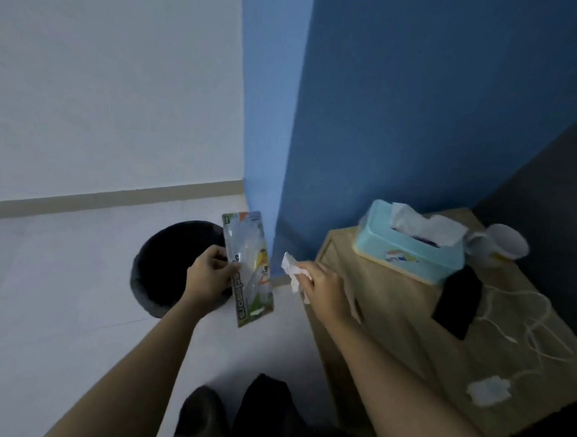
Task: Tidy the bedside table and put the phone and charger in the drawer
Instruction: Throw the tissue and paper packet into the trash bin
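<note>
My left hand grips a clear plastic wrapper with green and orange print, held upright beside a black waste bin on the floor. My right hand is closed on a crumpled white tissue just off the left edge of the wooden bedside table. On the table a black phone lies at a tilt against the tissue box. To its right a white charger cable is strewn in loops, ending in a white charger plug near the front edge.
A light blue tissue box with tissue sticking out stands at the back of the table, a white mug beside it. A blue wall corner rises behind. My dark shoes are on the pale floor below.
</note>
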